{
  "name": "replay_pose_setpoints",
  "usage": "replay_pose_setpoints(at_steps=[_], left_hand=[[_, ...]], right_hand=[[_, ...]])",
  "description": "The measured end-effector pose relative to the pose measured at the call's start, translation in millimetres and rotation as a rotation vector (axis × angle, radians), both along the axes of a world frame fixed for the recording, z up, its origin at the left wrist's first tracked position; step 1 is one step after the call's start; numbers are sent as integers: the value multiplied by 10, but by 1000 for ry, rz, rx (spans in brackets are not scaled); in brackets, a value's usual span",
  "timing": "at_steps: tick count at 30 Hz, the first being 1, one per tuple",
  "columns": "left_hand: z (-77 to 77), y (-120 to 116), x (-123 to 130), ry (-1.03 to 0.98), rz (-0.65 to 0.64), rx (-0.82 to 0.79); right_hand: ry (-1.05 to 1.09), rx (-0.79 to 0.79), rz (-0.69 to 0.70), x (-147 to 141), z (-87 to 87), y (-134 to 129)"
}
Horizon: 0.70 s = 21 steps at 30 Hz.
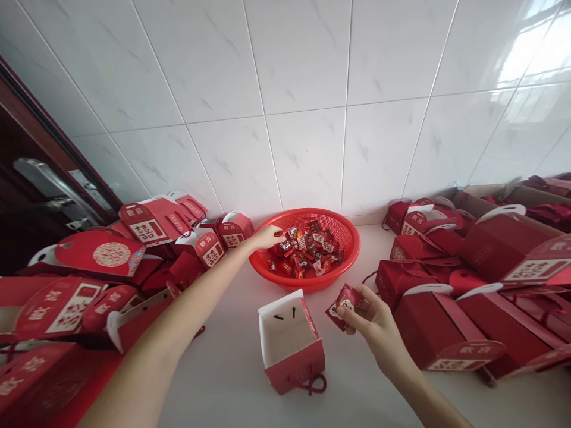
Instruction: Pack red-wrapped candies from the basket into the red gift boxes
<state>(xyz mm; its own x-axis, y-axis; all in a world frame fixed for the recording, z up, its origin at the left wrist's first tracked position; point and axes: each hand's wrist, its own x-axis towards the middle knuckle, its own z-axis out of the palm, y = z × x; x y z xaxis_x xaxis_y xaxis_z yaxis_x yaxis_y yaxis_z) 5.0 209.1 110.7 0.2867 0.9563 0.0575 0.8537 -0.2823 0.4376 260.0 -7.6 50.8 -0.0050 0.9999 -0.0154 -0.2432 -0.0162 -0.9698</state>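
Observation:
My left hand [266,237] reaches to the left rim of a red plastic basket [352,252]. Its fingers are pinched together on a small wrapped candy [284,241] at the edge of the candy pile [307,252]. My right hand [372,315] is closed around red wrapped candy [344,306] with pale printing, held just right of the open box; I cannot tell how many pieces. That red gift box [297,365] stands upright with its top open. Its white inside shows, and a dark red cord loop [316,383] hangs at the front.
Red gift boxes with double-happiness prints [149,232] are piled on the left. More closed boxes [446,327] crowd the right, beside a cardboard carton [484,190]. A tiled wall [307,154] rises behind the white tabletop [227,368]. A door handle [57,184] is at far left.

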Motion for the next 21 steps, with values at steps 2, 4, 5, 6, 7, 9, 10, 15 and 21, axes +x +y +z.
replay_pose_setpoints(at_steps=[2,4,5,6,7,9,10,15,21], left_hand=[[1,-9,-4,-31,6,0],[-3,-19,-5,-65,12,-5],[-7,-24,-4,-86,15,-9],[-10,-28,-3,-109,18,-15],[-13,-32,-2,-134,20,-24],[-16,-38,3,-186,21,-49],[-16,-40,7,-213,22,-65],[14,-76,66,-365,16,-173],[106,-251,195,-577,-47,-397]], right_hand=[[4,-4,0,2,0,-2],[12,-8,0,4,-3,-7],[16,-10,2,4,-4,-9],[18,-10,3,4,-4,-10],[18,-8,3,3,-1,-11],[17,-2,3,0,10,-12],[17,2,2,-1,16,-12],[9,13,-1,-5,31,-15],[3,14,11,-3,46,-26]])
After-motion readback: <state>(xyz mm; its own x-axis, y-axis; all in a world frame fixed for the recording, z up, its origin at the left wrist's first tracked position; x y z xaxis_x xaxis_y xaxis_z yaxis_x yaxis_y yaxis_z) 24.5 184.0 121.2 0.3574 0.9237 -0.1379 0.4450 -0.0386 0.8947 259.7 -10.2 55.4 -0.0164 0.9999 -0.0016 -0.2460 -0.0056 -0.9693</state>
